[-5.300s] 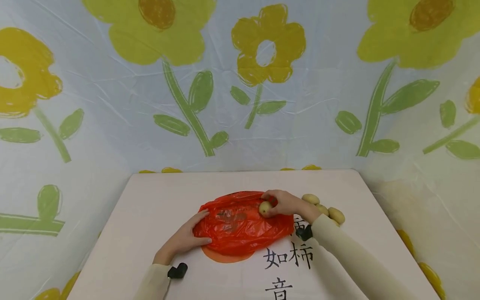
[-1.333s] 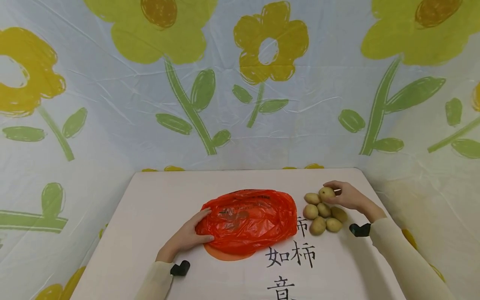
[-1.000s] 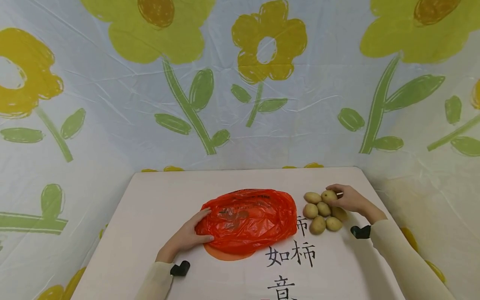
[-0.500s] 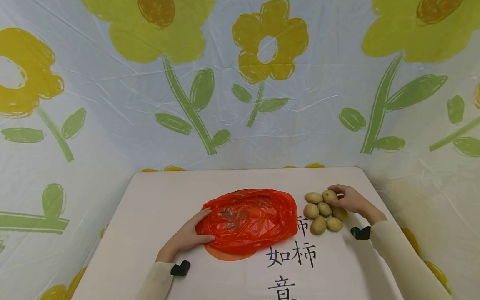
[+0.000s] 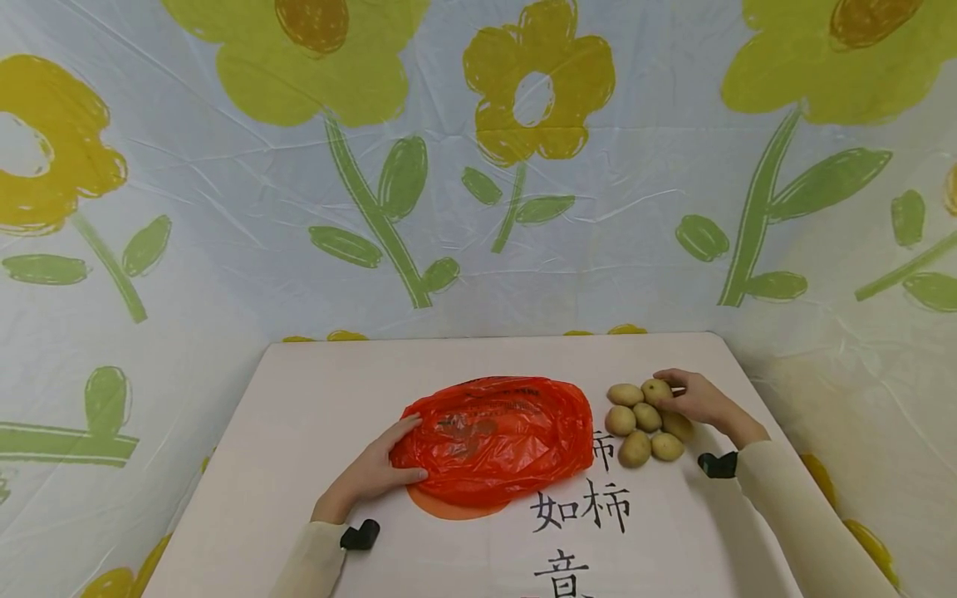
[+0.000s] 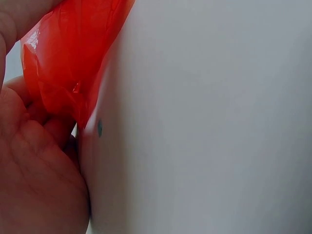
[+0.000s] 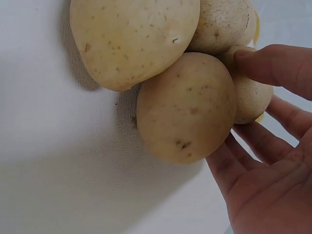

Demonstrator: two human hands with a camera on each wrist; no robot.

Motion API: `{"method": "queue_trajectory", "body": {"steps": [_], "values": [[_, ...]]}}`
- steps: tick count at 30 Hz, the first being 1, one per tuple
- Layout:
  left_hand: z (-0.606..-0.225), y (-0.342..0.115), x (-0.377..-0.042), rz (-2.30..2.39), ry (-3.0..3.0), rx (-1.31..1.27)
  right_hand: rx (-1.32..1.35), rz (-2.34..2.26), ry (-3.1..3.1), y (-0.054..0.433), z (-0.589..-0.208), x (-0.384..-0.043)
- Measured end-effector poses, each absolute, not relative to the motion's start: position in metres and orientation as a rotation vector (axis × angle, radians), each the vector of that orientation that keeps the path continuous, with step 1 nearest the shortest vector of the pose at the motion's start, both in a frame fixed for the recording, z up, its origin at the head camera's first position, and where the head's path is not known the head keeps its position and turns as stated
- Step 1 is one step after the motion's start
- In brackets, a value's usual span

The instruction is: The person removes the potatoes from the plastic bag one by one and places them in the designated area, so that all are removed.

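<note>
A red plastic bag (image 5: 516,448) lies crumpled and spread wide in the middle of the table. My left hand (image 5: 375,465) holds its left edge; in the left wrist view the fingers (image 6: 58,129) curl behind the red plastic, with the thumb above. To the right of the bag, several potatoes (image 5: 634,449) sit in a tight cluster. At the far right of that cluster, my right hand (image 5: 699,397) holds one potato (image 5: 656,390) between thumb and fingers. The right wrist view shows this potato (image 7: 253,97) partly hidden behind a nearer one (image 7: 187,107).
The pale table cover (image 5: 314,390) has black characters (image 5: 583,508) and an orange printed shape (image 5: 459,508) partly under the bag. A flower-printed cloth (image 5: 598,274) hangs round the table's back and sides.
Earlier my right hand held a potato over the bag; it then moved right and lowered a potato onto the cluster. In the last half second, little has moved. The left hand stays at the bag.
</note>
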State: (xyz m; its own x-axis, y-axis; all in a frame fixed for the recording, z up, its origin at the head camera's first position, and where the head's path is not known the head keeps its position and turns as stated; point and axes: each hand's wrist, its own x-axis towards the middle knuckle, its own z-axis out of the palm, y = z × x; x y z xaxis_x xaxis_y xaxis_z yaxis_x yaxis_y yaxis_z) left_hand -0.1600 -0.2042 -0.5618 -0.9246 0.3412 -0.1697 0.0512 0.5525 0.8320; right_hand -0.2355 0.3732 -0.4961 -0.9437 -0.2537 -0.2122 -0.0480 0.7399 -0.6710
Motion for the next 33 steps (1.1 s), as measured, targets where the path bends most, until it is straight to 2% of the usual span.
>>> {"method": "queue_trajectory", "body": {"steps": [23, 33], "values": [[-0.565, -0.211, -0.169, 1.340, 2.462, 0.290, -0.181, -0.988, 2.678, 0.371, -0.493, -0.228], [-0.560, -0.221, -0.169, 1.389, 2.472, 0.426, -0.180, -1.009, 2.667, 0.370, -0.501, -0.230]]}}
